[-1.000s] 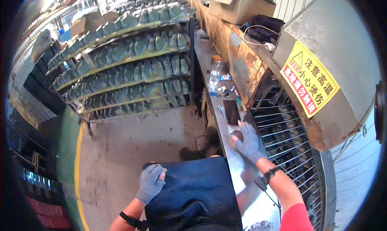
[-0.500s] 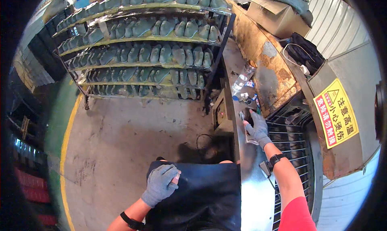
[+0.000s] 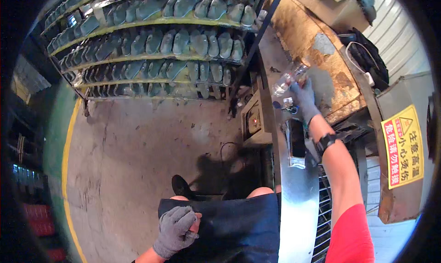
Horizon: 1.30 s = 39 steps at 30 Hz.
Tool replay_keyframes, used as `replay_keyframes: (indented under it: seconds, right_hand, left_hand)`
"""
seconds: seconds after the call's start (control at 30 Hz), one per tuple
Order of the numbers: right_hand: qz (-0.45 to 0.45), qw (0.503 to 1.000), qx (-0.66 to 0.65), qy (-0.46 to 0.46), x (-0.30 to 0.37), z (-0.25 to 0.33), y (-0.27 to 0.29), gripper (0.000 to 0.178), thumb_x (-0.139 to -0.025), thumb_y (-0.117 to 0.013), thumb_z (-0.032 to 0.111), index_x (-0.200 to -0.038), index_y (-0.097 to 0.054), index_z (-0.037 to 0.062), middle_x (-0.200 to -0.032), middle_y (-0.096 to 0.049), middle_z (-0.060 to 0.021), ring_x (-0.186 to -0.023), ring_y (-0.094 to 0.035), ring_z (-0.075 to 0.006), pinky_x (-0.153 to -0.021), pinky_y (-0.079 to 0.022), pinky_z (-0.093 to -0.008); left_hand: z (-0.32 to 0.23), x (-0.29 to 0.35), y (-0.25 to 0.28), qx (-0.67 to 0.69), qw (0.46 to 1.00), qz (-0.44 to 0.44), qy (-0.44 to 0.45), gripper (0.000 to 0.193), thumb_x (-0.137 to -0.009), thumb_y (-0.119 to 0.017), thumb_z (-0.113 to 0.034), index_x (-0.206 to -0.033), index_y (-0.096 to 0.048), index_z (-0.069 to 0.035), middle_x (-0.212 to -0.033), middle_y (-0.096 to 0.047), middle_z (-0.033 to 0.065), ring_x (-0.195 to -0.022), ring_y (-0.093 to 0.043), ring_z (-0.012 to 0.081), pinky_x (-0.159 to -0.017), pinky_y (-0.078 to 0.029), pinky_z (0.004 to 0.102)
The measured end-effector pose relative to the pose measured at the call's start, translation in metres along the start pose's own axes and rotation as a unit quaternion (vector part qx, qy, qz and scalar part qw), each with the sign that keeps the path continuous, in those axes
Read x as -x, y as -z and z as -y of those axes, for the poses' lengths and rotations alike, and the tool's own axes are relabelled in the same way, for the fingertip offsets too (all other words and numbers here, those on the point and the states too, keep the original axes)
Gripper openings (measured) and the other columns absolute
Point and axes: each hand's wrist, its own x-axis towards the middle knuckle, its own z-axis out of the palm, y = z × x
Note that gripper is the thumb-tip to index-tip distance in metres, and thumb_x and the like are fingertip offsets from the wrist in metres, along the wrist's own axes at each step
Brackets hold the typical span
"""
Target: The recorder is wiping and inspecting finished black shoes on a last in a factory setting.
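Observation:
My left hand [image 3: 177, 231], in a grey knitted glove with bare fingertips, rests over the dark apron [image 3: 229, 226] on my lap. Its fingers are curled in, and nothing sticks out of them. My right hand [image 3: 304, 97], gloved the same way, reaches far along the metal bench [image 3: 298, 203]. Its thumb and fingers look apart beside a clear plastic bottle [image 3: 281, 86] lying there; whether they touch it is unclear. Close below the hand are a small white object [image 3: 288, 101] and some keys [image 3: 292, 109]. A dark phone-like slab [image 3: 296, 139] lies nearer me.
A rack [image 3: 156, 58] with several shelves of grey-green shoe-shaped pieces stands ahead. Metal bars [image 3: 321, 217] run along the bench's right side. A yellow-and-red warning sign [image 3: 403, 146] marks a metal housing at right. Beyond the wooden board [image 3: 340, 97] sits a cardboard box [image 3: 328, 5].
My right hand has moved from over the dark slab up the bench to the bottle, uncovering the slab. My left hand stays curled over the apron. The whole view has shifted.

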Motion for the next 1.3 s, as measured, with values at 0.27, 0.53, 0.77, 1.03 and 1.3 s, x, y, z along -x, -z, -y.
replay_keyframes:
  seconds: [0.27,0.53,0.77,1.03,1.3]
  right_hand:
    - [0.101,0.985,-0.142,0.014,-0.017,0.026,-0.032,0.031,-0.097,-0.076,0.022,-0.124,-0.077,0.0061,-0.11,-0.077,-0.0028,-0.093,-0.068,-0.0118,-0.08,-0.05,-0.0265]
    - [0.231,0.951,-0.018,0.204,0.219,0.118,0.015,0.049,-0.083,-0.086,0.042,-0.11,-0.072,0.0039,-0.1,-0.077,-0.0139,-0.089,-0.076,-0.0268,-0.075,-0.059,-0.041]
    - [0.327,0.92,-0.129,0.173,0.43,0.151,0.08,0.062,-0.076,-0.092,0.039,-0.124,-0.066,0.0118,-0.106,-0.075,-0.0144,-0.095,-0.075,-0.0362,-0.081,-0.059,-0.0439]
    - [0.378,0.915,0.004,0.14,0.499,0.148,0.149,0.059,-0.078,-0.088,0.048,-0.117,-0.062,0.0123,-0.103,-0.074,-0.0149,-0.095,-0.073,-0.0407,-0.079,-0.058,-0.0503]
    - [0.321,0.916,0.024,0.241,0.482,0.212,0.234,0.064,-0.077,-0.088,0.06,-0.113,-0.068,0.0108,-0.103,-0.074,-0.0137,-0.095,-0.074,-0.0368,-0.078,-0.059,-0.0454]
  left_hand:
    - [-0.004,-0.001,-0.002,-0.006,0.998,-0.038,0.041,0.016,-0.082,-0.073,-0.007,-0.098,-0.075,-0.009,-0.092,-0.066,0.0127,-0.082,-0.067,0.0364,-0.072,-0.055,0.0467]
    - [-0.017,-0.016,-0.003,-0.039,0.999,-0.012,0.006,0.016,-0.088,-0.073,-0.009,-0.104,-0.072,-0.006,-0.096,-0.073,0.012,-0.086,-0.069,0.0349,-0.078,-0.056,0.043]
    - [-0.094,-0.008,0.012,0.283,0.952,0.005,0.114,0.096,-0.089,-0.082,-0.046,-0.162,-0.039,-0.001,-0.154,-0.052,0.0173,-0.14,-0.054,0.0299,-0.114,-0.046,0.0443]
    - [-0.185,-0.013,0.026,0.111,0.982,0.125,-0.091,0.06,-0.085,-0.084,-0.033,-0.137,-0.069,-0.007,-0.127,-0.068,0.0152,-0.121,-0.063,0.0362,-0.108,-0.049,0.0443]
    - [-0.125,-0.021,-0.036,0.536,0.827,0.076,0.152,0.063,-0.099,-0.06,-0.06,-0.129,-0.065,-0.005,-0.112,-0.067,0.0034,-0.094,-0.064,0.0149,-0.082,-0.052,0.0294]
